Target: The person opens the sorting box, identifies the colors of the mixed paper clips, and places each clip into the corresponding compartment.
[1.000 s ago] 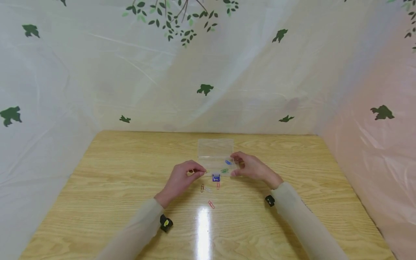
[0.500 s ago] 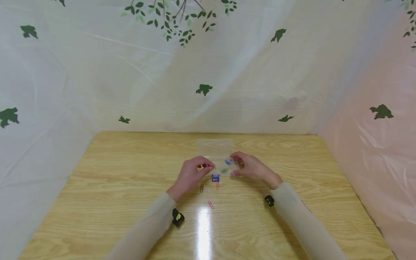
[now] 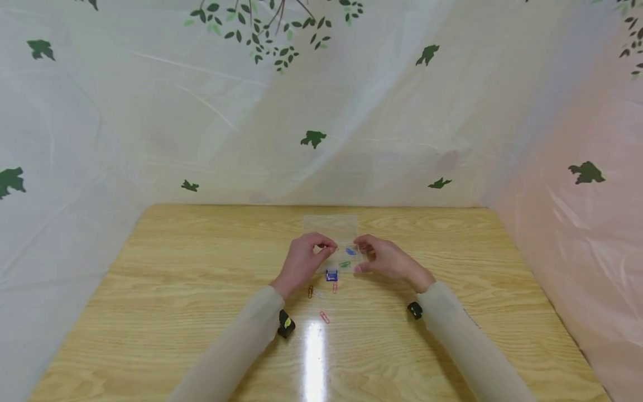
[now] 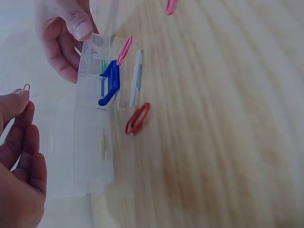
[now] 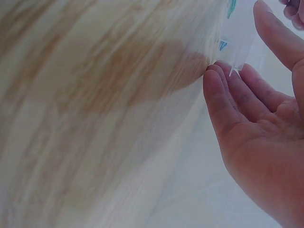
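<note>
At frame centre, the left hand pinches a paper clip over the clear box; the right hand steadies it, probably gripping; four clips are left on the table.

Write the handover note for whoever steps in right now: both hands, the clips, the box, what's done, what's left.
Left hand: pinches a small red paper clip at its fingertips, over the open clear box.
Right hand: fingers curled on the box's right end, steadying it.
Box: near the table centre, lid folded back; its blue latch faces the person.
Done: a blue clip and a green clip already lie in the box.
Left: the held clip is not yet in; loose clips remain in front of the box, at least a dark red one, a pink one and one nearer the person.
</note>
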The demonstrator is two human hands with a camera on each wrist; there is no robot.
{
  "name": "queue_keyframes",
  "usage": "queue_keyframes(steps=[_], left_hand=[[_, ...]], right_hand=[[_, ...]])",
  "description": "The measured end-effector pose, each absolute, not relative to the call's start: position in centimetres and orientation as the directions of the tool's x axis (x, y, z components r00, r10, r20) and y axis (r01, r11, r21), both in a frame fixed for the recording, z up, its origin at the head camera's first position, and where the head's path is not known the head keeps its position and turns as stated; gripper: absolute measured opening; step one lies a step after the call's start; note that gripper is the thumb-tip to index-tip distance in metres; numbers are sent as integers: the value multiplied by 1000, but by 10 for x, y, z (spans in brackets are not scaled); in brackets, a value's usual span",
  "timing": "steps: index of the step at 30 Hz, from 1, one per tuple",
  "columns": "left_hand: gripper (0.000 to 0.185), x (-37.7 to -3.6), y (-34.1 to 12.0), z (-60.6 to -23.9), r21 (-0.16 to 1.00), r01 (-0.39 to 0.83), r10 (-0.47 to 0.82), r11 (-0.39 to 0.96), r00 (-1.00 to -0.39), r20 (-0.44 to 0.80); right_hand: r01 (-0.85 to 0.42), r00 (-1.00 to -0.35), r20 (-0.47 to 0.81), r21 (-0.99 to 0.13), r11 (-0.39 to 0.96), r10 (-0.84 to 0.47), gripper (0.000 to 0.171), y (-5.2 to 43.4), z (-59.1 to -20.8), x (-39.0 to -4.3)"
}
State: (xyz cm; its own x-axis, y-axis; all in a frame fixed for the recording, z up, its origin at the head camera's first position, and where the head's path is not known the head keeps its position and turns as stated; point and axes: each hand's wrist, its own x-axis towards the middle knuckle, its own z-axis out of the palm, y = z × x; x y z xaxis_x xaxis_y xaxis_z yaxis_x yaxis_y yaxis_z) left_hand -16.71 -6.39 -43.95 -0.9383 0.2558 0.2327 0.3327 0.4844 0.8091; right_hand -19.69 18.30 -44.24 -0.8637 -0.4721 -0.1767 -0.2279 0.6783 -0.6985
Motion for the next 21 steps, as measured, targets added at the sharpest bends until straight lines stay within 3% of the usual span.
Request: queue_keyframes(steps=[21], left_hand=[[9,-191,-48,-446,745,287,299,603,-946,123]], right_hand=[[-238,-857,-184,-688,685,-482,67,184,-441,-197]])
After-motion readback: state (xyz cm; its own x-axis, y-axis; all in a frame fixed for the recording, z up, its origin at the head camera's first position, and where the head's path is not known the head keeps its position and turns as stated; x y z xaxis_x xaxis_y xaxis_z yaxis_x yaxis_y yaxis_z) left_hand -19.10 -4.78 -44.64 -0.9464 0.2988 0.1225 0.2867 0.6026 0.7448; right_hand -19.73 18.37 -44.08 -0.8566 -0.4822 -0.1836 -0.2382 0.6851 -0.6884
